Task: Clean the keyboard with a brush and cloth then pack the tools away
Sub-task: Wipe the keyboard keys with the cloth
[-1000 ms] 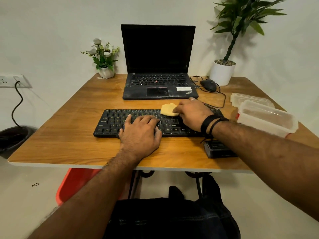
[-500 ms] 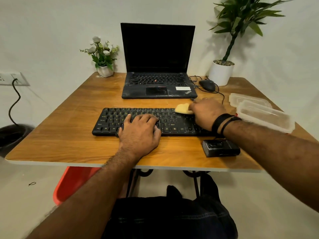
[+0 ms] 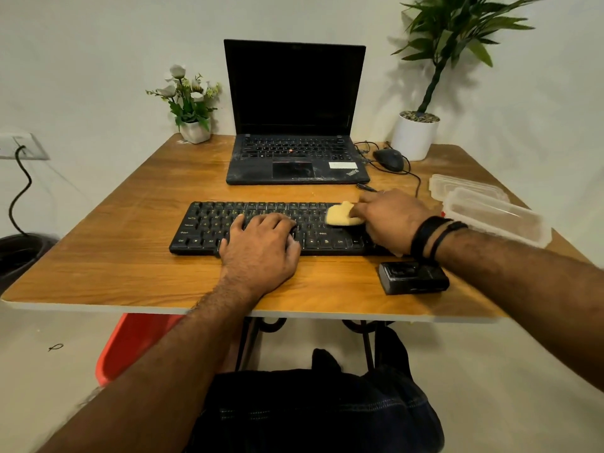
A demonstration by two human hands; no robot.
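Keyboard [image 3: 261, 223] lies across the middle of the tabletop [image 3: 114, 256], near its front edge. Left hand [image 3: 261, 253] rests flat on the keys, fingers spread, holding nothing. Right hand [image 3: 389, 217] pinches a yellow cloth [image 3: 340, 214] against the keyboard's right part.

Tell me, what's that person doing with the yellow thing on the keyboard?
That person is cleaning the black keyboard. The right hand presses a small yellow cloth onto the keys near the right end, while the left hand lies flat on the keys to hold the keyboard steady. A clear plastic box and its lid wait on the table to the right.
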